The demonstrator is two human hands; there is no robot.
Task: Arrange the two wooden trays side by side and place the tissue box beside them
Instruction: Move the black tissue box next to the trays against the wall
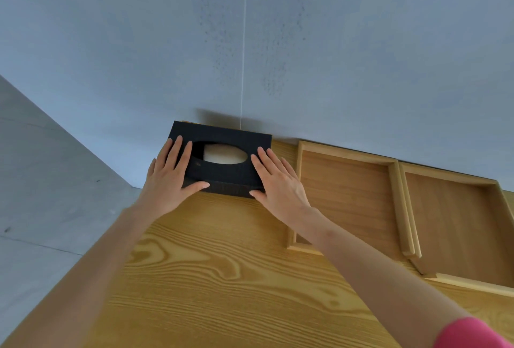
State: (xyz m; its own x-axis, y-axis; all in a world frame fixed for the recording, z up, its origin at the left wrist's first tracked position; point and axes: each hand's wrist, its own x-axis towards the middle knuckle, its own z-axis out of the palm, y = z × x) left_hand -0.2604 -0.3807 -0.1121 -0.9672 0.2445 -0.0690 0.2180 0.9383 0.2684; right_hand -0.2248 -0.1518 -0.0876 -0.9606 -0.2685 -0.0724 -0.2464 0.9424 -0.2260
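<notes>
Table (222,278), wood-grained, against grey wall (306,41). Two wooden trays (345,194) (459,225), side by side, rims touching. Black tissue box (222,162), left of trays at the wall. Left hand (169,180) and right hand (278,180), fingers spread flat, clasping the box's ends.

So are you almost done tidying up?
Nearly. The two trays already sit side by side against the wall. Both hands rest on the black tissue box, just left of the trays. Only letting go looks left.
</notes>
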